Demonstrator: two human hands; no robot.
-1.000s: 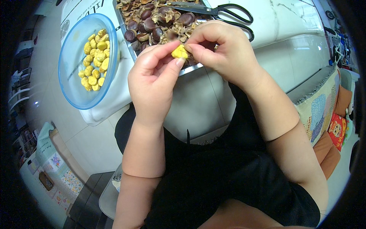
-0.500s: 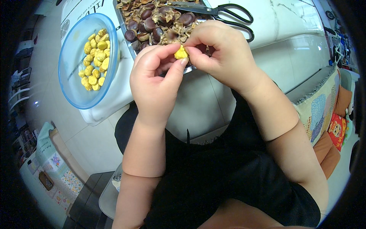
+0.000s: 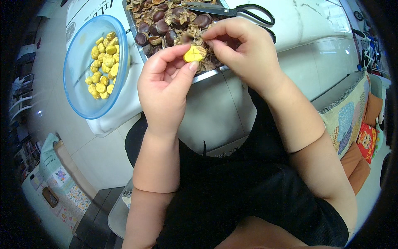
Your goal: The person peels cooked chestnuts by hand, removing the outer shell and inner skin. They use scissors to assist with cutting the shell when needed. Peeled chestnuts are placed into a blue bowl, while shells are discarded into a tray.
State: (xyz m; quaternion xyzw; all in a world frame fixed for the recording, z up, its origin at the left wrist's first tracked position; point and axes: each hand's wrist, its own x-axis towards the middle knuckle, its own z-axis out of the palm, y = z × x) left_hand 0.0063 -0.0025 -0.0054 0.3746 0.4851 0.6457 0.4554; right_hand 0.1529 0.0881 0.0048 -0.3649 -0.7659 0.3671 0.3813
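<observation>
My left hand [image 3: 163, 85] is closed in a pinch, with a yellow peeled chestnut [image 3: 195, 53] between thumb and forefinger. Some brown skin shows along the chestnut's upper right side. Just right of it, apart from the nut, my right hand [image 3: 244, 52] has its thumb and forefinger almost together over the tray; whatever is between them is too small to make out. Under both hands lies a metal tray [image 3: 202, 77] of brown chestnuts [image 3: 162, 27] and torn shells [image 3: 141, 15].
Black-handled scissors [image 3: 248, 10] rest across the tray's right part, handles over the white marbled table [image 3: 315, 20]. To the left stands a clear blue-rimmed bowl [image 3: 78, 97] holding several peeled chestnuts [image 3: 108, 61]. A sofa with a patterned cover [image 3: 348, 116] is at the right.
My right hand has drawn away from the chestnut, up and slightly right. My left hand has shifted a little left, and the chestnut now shows more of its face.
</observation>
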